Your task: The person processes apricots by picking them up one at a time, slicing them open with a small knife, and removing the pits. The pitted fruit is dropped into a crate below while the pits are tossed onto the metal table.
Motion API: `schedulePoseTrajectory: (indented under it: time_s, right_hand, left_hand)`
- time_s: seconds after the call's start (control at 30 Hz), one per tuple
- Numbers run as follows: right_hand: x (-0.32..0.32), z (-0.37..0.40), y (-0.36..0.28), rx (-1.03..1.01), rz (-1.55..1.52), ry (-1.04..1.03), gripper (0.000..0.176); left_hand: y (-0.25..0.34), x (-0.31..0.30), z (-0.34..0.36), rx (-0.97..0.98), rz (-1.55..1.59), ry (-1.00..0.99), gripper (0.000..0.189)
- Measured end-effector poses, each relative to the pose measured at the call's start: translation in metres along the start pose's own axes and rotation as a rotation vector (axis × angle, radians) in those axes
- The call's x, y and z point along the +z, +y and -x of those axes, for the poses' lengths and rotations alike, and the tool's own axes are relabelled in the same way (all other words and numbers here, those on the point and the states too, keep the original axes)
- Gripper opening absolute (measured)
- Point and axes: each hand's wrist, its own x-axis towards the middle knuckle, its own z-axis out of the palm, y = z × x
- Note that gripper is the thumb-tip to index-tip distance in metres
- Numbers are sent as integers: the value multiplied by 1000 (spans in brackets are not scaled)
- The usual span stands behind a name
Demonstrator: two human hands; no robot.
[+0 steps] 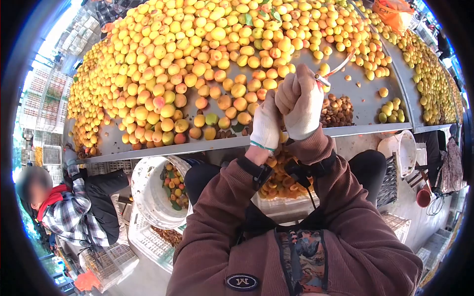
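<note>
Both hands wear white gloves and meet over the front edge of the metal table. My right hand is closed on the handle of a knife, whose curved blade points up and right. Pressed against it on the left, my left hand has its fingers closed; what they hold, if anything, is hidden. Yellow-orange apricots are heaped behind and left of my hands. A pile of brown pits lies just right of my right hand.
Below my hands stands a crate of halved apricots. A white bucket with fruit is at left, near a seated person. Another white bucket stands at right. Green-yellow fruits sit on the table's right.
</note>
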Motion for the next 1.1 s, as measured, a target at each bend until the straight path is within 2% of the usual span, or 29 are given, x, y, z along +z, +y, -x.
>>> schedulePoseTrajectory:
  time_s: [0.03,0.07,0.13,0.17,0.2,0.27,0.3,0.33,0.4,0.43,0.47,0.53,0.57,0.63,0.67,0.73,0.77,0.8,0.83,0.87,0.9,0.93,1.0,1.07,1.1]
  right_hand:
    - [-1,0,1,4,1,1,44]
    - [-3,0,2,24,-28,-50,43]
    - [-9,0,5,49,-50,-96,43]
    - [-11,0,6,44,-63,-115,43]
    - [-12,0,7,41,-76,-134,42]
    - [-16,-2,8,49,-82,-146,42]
    - [-16,-1,8,50,-91,-160,43]
    - [-17,0,7,61,-87,-154,43]
    - [-15,2,3,181,-227,-150,43]
    - [-15,3,7,156,-193,-178,43]
    - [-17,2,9,156,-194,-178,43]
    - [-19,-5,8,184,-212,-92,41]
    - [-21,-12,7,169,-213,-102,41]
    - [-20,-24,3,138,-329,-129,42]
    - [-20,-29,-2,101,-322,-126,43]
    - [-20,-29,-16,50,-94,-127,43]
    - [-27,-28,-18,35,88,-170,34]
    - [-41,-28,-17,48,379,-117,17]
    - [-46,-27,0,-130,638,-137,13]
    - [-50,-25,15,-310,895,-152,14]
    - [-46,-12,5,-168,1130,-259,26]
    - [-50,-4,11,-246,1144,-301,34]
    - [-57,1,7,-138,1186,-388,35]
    - [-59,5,-2,-212,1273,-470,32]
    - [-59,8,-5,-289,1359,-549,29]
  left_hand:
    - [0,-3,1,236,-448,-21,20]
    - [-15,-5,-5,229,-447,-18,20]
    - [-25,-6,-15,139,326,-143,28]
    - [-29,-18,-14,-65,208,-241,36]
    - [-20,-23,-9,-68,213,-236,36]
    - [-5,-29,3,213,-321,-310,36]
    - [26,-27,16,193,-482,-327,33]
    - [16,-25,14,181,-476,-325,33]
    - [-11,-18,2,-344,634,-253,20]
    - [-18,-18,0,-239,500,-279,24]
    - [-25,-19,-1,-238,499,-279,24]
    - [-11,-16,-4,-383,785,-237,30]
    - [-3,-13,-7,-370,780,-250,30]
    - [11,-11,-12,-461,531,-56,34]
    - [13,-13,-14,-451,527,-54,34]
    - [15,-18,-15,-482,531,-104,39]
    - [15,-18,-16,-438,476,-116,40]
    - [19,-17,-16,-435,478,-122,40]
    - [23,-14,-15,-394,427,-67,39]
    - [26,-12,-13,-354,373,-15,38]
    - [18,-16,-14,-164,266,-113,37]
    - [16,-13,-16,-163,268,-123,37]
    - [9,-10,-19,-452,759,-26,37]
    - [-7,-13,-23,-393,711,-39,36]
    - [-3,-11,-21,-389,625,36,32]
